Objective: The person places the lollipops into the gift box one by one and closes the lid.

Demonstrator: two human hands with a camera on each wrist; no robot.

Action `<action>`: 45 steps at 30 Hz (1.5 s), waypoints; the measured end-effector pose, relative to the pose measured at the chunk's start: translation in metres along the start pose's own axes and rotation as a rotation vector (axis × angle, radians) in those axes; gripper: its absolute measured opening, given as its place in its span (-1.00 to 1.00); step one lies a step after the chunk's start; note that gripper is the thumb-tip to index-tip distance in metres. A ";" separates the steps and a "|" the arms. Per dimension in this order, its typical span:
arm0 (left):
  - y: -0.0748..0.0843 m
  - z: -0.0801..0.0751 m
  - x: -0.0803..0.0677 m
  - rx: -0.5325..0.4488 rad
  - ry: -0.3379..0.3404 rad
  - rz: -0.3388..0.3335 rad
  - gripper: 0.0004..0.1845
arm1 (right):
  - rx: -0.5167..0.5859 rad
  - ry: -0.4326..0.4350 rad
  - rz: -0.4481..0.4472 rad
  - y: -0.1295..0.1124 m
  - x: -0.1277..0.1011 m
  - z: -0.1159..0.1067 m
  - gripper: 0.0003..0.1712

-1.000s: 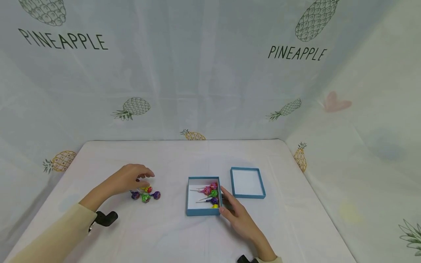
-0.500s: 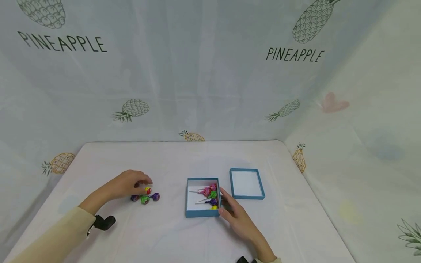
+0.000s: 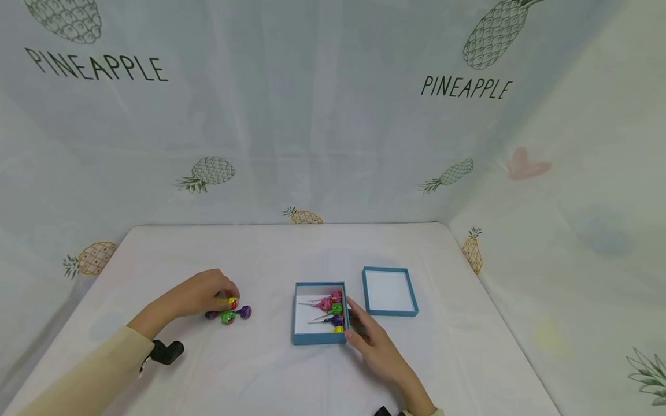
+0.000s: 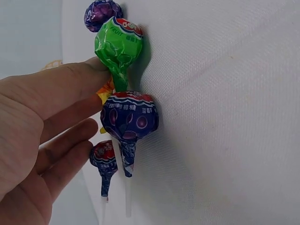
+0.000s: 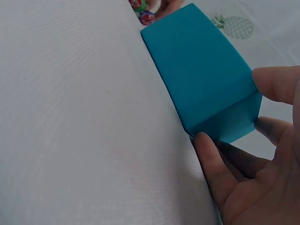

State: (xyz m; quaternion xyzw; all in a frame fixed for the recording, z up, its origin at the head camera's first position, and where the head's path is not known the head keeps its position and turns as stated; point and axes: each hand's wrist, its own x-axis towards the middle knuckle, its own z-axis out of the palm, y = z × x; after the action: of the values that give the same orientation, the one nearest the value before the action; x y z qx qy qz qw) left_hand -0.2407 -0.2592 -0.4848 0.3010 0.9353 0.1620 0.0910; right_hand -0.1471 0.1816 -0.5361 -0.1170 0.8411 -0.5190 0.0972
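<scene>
My left hand (image 3: 203, 292) pinches a yellow-and-red lollipop (image 3: 232, 302) between thumb and fingers. Around it lie a green lollipop (image 4: 119, 42), a dark blue one (image 4: 130, 117), a purple one (image 4: 101, 15) and another dark one (image 4: 104, 157) near my fingertips. The green one partly hides the held lollipop in the left wrist view. At the centre, an uncovered blue box (image 3: 318, 338) with a white inside has several lollipops along its right wall, sticks pointing left. My right hand (image 3: 378, 345) rests against that wall, its fingertips (image 5: 206, 140) touching the box's end.
A blue box lid (image 3: 390, 312) lies white inside up, just right of and behind the box. White cloth covers the table (image 3: 270, 375). A pineapple-print curtain (image 3: 333, 115) hangs behind and along both sides.
My left hand has come down onto the yellow-and-red lollipop, its fingers drawing together round it. The right hand and box stay put, while the head view shifts slightly.
</scene>
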 end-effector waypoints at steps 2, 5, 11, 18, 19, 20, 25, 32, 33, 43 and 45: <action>0.001 0.000 0.000 -0.002 0.006 0.000 -0.85 | -0.001 0.000 -0.004 0.000 0.000 0.000 -0.26; 0.002 -0.001 0.000 -0.012 0.012 -0.019 -0.85 | -0.002 -0.002 -0.006 0.000 0.000 0.000 -0.26; 0.005 -0.004 0.001 -0.032 0.063 -0.037 -0.79 | -0.012 0.000 -0.004 0.000 0.000 0.000 -0.26; 0.012 -0.009 0.005 -0.019 0.125 -0.015 -0.75 | -0.017 0.003 0.002 0.000 0.000 0.001 -0.26; 0.013 -0.010 0.006 -0.016 0.130 -0.010 -0.75 | -0.016 0.002 0.001 0.000 0.000 0.001 -0.26; 0.015 -0.011 0.006 -0.015 0.134 -0.006 -0.75 | -0.016 0.001 0.001 0.000 0.000 0.001 -0.26; 0.023 -0.017 0.010 -0.030 0.158 0.009 -0.76 | -0.018 0.002 0.000 0.000 0.000 0.001 -0.25; 0.036 -0.025 0.019 -0.044 0.185 0.039 -0.78 | -0.025 0.006 -0.002 0.000 0.001 0.001 -0.26; 0.039 -0.026 0.021 -0.046 0.188 0.043 -0.78 | -0.027 0.006 -0.001 0.000 0.001 0.001 -0.26; 0.065 -0.026 0.039 -0.078 0.197 0.048 -0.77 | -0.020 0.009 0.001 0.000 0.001 0.002 -0.26; 0.073 -0.026 0.043 -0.092 0.200 0.051 -0.77 | -0.021 0.011 0.005 0.000 0.002 0.002 -0.26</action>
State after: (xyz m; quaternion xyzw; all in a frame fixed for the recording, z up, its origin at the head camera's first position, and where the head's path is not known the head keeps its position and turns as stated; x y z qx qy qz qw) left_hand -0.2432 -0.1848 -0.4378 0.3024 0.9235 0.2360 0.0068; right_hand -0.1482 0.1795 -0.5374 -0.1131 0.8473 -0.5105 0.0928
